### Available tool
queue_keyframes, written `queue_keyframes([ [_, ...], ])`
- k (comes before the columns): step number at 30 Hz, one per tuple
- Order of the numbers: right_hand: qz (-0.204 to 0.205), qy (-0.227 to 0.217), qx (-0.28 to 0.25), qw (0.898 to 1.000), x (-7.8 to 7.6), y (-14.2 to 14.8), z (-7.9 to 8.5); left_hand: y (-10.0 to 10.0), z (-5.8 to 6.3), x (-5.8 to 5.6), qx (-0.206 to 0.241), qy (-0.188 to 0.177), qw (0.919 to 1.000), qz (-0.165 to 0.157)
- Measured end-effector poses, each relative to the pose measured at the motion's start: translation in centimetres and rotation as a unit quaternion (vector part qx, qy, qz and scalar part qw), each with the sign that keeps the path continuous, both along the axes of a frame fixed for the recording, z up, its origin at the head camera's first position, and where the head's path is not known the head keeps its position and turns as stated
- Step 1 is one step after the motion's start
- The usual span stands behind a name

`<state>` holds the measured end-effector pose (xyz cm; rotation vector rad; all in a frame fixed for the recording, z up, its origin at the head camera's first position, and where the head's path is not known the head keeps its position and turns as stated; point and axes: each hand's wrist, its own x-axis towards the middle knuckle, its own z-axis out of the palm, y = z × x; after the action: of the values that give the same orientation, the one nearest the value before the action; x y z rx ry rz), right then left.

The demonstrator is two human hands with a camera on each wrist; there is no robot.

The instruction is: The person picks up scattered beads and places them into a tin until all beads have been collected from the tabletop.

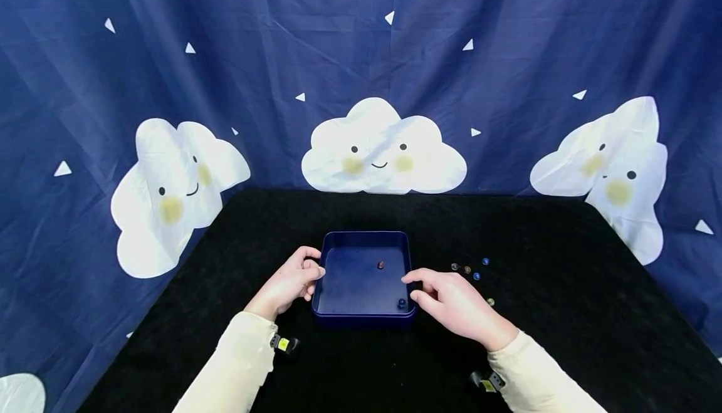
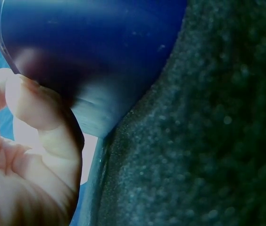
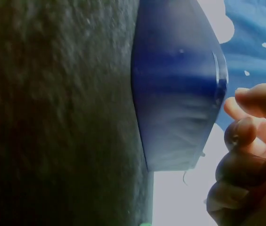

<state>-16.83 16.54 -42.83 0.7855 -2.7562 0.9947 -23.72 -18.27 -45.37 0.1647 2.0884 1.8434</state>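
A dark blue rectangular open box (image 1: 361, 319) stands on the black tabletop. My left hand (image 1: 287, 281) grips its left side, with the thumb at the rim and curled fingers outside the wall. Close up, the left wrist view has the fingers (image 2: 34, 103) against the blue wall. Over the right rim hovers my right hand (image 1: 459, 303), index finger and thumb apart, nothing seen between them. Inside the box lie a reddish-brown marble (image 1: 380, 265) and, in the near right corner, a dark blue marble (image 1: 402, 304). In the right wrist view, the fingers (image 3: 244, 169) are beside the box's upper edge.
Right of the box lie several loose glass marbles: a blue one (image 1: 486, 262), another blue one (image 1: 476, 276), a brownish one (image 1: 467, 269), a clear one (image 1: 454, 267) and a yellow-green one (image 1: 491, 302) close behind the right hand. A blue curtain (image 1: 361, 37) with clouds hangs behind the table.
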Motion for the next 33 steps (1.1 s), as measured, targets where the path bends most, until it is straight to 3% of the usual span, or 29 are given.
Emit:
queue_keyframes([
  [11, -0.052, 0.002, -0.005, 0.999, -1.3, 3.0, 0.9, 0.0, 0.3, -0.1, -0.003, -0.001, 1.0, 0.0],
  [24, -0.145, -0.02, 0.019, 0.989, -3.5, 9.7, -0.1, 0.0, -0.1, -0.2, -0.002, -0.003, 1.0, 0.001],
  [33, -0.163, -0.047, 0.025, 0.985, -3.9, 12.7, -0.7, 0.0, -0.2, -0.3, 0.0, -0.008, 1.0, 0.005],
])
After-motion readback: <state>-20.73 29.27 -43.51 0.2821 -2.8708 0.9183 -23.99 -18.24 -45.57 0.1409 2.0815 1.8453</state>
